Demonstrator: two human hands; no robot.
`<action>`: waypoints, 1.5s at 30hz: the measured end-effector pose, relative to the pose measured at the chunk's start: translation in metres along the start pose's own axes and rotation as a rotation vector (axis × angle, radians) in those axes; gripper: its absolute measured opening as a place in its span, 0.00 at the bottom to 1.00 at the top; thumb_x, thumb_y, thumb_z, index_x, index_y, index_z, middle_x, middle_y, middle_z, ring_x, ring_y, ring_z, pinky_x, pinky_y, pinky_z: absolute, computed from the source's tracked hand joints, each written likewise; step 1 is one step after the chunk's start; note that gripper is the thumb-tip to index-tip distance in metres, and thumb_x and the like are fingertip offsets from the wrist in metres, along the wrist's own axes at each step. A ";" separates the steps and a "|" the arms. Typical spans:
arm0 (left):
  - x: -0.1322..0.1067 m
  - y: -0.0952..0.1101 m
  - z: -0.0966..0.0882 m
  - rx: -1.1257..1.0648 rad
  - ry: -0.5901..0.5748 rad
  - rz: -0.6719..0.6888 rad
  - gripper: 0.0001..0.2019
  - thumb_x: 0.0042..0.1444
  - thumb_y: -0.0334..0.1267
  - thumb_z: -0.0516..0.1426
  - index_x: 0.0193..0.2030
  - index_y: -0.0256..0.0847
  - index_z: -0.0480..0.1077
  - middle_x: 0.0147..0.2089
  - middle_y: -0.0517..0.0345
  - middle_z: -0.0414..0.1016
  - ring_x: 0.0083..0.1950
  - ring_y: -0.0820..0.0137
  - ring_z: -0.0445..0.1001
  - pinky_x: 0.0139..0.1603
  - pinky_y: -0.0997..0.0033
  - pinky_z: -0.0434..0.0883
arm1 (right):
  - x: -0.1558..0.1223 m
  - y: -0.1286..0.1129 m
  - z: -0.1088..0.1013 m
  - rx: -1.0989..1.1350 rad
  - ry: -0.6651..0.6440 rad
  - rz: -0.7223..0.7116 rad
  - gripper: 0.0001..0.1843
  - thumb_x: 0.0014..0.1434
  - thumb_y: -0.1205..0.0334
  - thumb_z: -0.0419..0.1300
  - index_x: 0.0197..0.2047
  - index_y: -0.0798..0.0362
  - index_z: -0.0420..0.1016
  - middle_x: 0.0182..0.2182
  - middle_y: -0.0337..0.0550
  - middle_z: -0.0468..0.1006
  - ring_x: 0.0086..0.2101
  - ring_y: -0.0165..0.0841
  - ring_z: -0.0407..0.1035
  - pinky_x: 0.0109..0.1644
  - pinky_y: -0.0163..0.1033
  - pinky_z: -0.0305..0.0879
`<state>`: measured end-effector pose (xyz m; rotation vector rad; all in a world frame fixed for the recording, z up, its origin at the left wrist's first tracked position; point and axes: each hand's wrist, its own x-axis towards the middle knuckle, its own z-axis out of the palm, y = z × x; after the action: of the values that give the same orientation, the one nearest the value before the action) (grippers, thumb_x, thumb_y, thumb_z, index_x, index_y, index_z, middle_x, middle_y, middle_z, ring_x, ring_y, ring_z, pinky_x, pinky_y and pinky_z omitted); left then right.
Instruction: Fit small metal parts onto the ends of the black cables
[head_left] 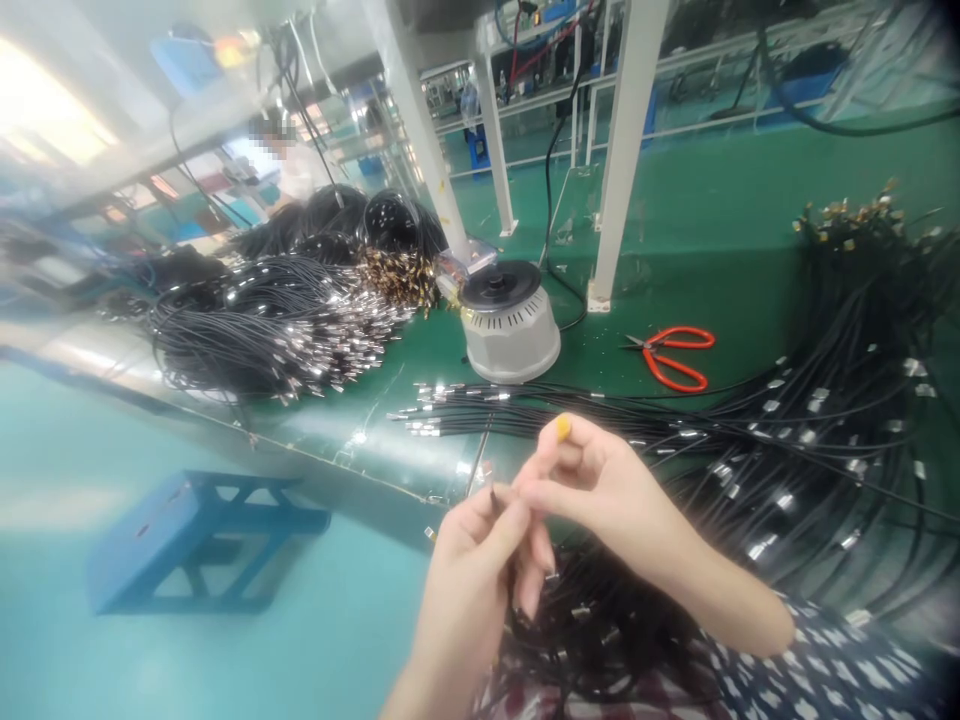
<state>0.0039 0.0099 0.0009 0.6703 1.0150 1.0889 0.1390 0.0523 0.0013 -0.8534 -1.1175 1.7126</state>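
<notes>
My left hand (476, 565) is closed in a pinch, with a thin dark piece of black cable showing at its fingers. My right hand (607, 490) meets it fingertip to fingertip, thumb and forefinger pressed together; what they grip is too small to make out. A yellow cover (563, 428) sits on one right fingertip. Beneath both hands, a heap of black cables (622, 620) lies over my lap. Just beyond the hands, a row of black cables with silvery metal ends (480, 400) stretches across the green table (360, 440).
Orange-handled scissors (679, 358) lie on the table near a round grey device with a black top (512, 325). Bundled black cables (262, 320) are piled at left, more cables (847, 350) at right. White posts (630, 150) rise behind. A blue stool (202, 545) stands on the floor.
</notes>
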 end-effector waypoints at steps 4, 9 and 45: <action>0.002 -0.001 -0.003 -0.049 0.015 0.013 0.13 0.49 0.38 0.66 0.25 0.36 0.67 0.17 0.61 0.73 0.12 0.81 0.62 0.12 0.84 0.57 | -0.004 0.002 0.000 -0.023 -0.046 -0.007 0.10 0.55 0.66 0.64 0.33 0.51 0.64 0.33 0.41 0.79 0.34 0.34 0.72 0.41 0.41 0.67; 0.001 -0.005 -0.001 -0.031 0.040 0.000 0.15 0.49 0.37 0.66 0.22 0.38 0.64 0.17 0.59 0.74 0.11 0.76 0.66 0.12 0.81 0.60 | -0.005 0.003 -0.002 -0.055 0.035 -0.017 0.14 0.53 0.65 0.67 0.30 0.51 0.63 0.28 0.37 0.77 0.31 0.32 0.71 0.40 0.39 0.66; 0.004 -0.006 -0.013 0.496 0.107 0.183 0.05 0.51 0.36 0.62 0.29 0.39 0.70 0.25 0.61 0.69 0.25 0.72 0.67 0.27 0.73 0.64 | -0.023 -0.013 -0.011 -0.868 -0.329 0.105 0.06 0.58 0.66 0.55 0.31 0.53 0.73 0.26 0.40 0.77 0.28 0.33 0.69 0.27 0.31 0.60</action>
<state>-0.0048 0.0115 -0.0108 1.1306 1.3551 1.0439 0.1613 0.0375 0.0113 -1.1730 -2.1449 1.4549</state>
